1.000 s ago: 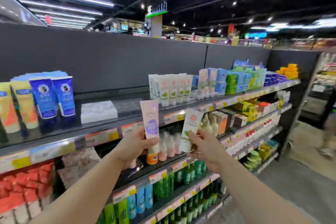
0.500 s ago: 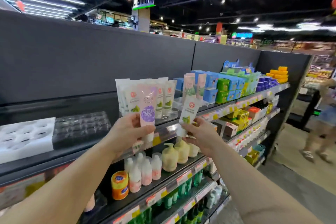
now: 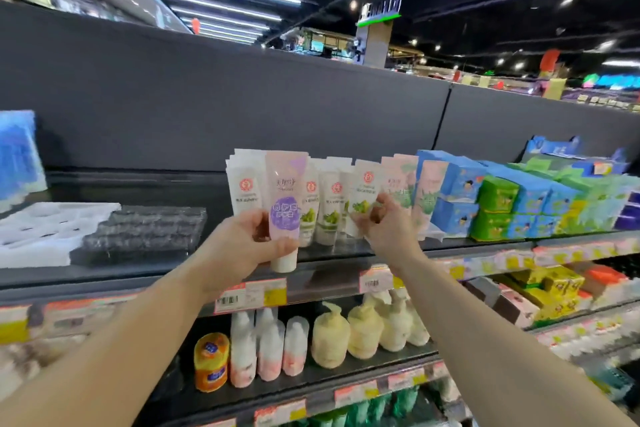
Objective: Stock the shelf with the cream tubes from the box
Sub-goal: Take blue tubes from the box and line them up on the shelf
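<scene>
Currently left hand (image 3: 242, 246) grips one pink tube (image 3: 285, 204) with purple label, cap down, held upright just in front of the top shelf (image 3: 346, 258). Right hand (image 3: 384, 229) pinches one white tube (image 3: 363, 198) with green print, lower end at the fingers, among the shelf's standing row of white tubes (image 3: 327, 204). Row count unclear, blurred. Tubes look soft, flat-crimped plastic. Two moulded trays (image 3: 104, 229) sit left: one white, one clear.
</scene>
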### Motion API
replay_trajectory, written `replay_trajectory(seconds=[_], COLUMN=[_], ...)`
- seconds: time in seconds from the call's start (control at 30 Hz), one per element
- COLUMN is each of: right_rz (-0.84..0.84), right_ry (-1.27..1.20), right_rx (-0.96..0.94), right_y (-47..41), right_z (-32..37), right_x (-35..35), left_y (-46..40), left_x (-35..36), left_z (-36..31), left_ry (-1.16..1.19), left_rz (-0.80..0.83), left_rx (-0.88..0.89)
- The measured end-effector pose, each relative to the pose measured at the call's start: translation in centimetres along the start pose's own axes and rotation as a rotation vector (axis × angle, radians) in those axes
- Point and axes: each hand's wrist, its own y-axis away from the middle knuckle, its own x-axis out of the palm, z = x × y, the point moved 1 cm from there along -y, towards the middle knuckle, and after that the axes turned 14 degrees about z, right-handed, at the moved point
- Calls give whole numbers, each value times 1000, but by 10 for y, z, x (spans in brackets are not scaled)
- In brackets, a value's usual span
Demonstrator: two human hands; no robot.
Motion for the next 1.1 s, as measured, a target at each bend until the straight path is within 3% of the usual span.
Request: replay_trajectory(seconds=[0.4, 0.73, 0.9, 1.1], right_rz=[87, 19, 133, 128], right_ry=[198, 203, 133, 152], right_rx=[-86, -58, -9, 11], right_y=[-8, -10, -10, -10], right_z=[-17, -14, -15, -10], right_x=[3, 2, 2, 8], left_y=[4, 1, 0, 0], left_x=[22, 39, 41, 41], left_z=[-3, -8, -6, -3], left_ry=[19, 42, 67, 59], left_rz=[-107, -71, -65, -49], left_rx=[-68, -89, -112, -135])
